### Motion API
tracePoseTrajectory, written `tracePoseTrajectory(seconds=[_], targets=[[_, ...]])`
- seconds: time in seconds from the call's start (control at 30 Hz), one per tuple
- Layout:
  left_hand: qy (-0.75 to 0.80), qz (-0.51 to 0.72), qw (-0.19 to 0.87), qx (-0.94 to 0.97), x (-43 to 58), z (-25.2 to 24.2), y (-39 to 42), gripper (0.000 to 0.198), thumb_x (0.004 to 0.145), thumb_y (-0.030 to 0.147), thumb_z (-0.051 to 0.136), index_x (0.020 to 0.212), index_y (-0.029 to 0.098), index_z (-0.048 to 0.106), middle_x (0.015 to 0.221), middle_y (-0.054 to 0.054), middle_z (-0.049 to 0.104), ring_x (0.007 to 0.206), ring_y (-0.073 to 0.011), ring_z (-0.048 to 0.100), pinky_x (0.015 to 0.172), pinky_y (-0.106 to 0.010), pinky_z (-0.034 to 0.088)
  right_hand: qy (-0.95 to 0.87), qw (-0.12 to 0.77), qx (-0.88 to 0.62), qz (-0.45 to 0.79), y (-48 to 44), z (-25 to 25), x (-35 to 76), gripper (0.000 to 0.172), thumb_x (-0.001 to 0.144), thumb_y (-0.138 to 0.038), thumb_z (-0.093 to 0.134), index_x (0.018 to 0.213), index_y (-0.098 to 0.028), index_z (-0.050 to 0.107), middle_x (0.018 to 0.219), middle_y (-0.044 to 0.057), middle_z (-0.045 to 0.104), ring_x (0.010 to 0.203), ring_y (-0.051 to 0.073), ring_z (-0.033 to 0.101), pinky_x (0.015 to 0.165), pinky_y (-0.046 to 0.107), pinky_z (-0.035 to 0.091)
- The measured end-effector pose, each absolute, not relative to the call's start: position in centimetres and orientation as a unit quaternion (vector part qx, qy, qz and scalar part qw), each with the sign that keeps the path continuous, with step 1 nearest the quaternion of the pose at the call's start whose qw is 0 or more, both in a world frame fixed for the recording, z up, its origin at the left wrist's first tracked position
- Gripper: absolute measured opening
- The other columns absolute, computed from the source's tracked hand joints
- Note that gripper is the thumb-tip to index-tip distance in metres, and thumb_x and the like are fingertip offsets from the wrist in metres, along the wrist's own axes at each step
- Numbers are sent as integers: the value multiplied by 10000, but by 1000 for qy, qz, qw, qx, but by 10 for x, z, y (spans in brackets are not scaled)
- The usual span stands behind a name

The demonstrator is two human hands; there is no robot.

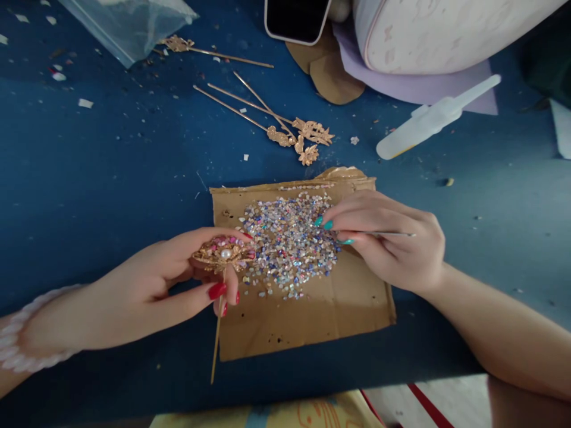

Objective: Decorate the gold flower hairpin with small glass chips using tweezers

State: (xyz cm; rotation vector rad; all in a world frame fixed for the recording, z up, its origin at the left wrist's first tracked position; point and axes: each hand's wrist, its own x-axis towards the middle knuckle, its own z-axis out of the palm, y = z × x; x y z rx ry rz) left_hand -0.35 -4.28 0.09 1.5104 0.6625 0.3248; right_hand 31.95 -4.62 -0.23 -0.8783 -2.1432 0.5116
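- Center left of frame: my left hand (147,288) holds a hairpin (218,257) between its fingers, stem pointing down.
- Center right: my right hand (397,246) pinches a thin tool (401,233) over chips (289,244) on cardboard (307,327); whether its tip carries one, I cannot tell.
- Step in hand, I judge: picking out a chip.
- Next move calls for a light pinch and a steady hairpin.

Left hand (154,297): extends from left, fingers curled, thumb opposed, nails red. Right hand (408,258): angled inward, thumb and fingers pinched, nails teal. Right forearm (495,324) bare, slanting lower right.
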Motion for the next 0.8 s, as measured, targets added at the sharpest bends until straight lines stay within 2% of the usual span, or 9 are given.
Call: tracePoseTrajectory(seconds=[0.43,0.8], targets=[[292,145,677,660,-4,-2,-42,515,999,88,496,1473,267,401,908,14,739,802,-101,747,789,-173,622,-835,372,-370,167,-46,-4,321,161,961,-108,624,1029,-251,651,895,13,767,885,191,765,811,342,638],[291,140,691,647,-5,-1,-44,534,1009,90,489,1483,318,395,934,46,735,836,-63,735,830,-114,587,-835,380,-358,172,-45,-5,321,163,942,-85,647,1028,-224,648,885,30,755,873,190,755,801,339,627]])
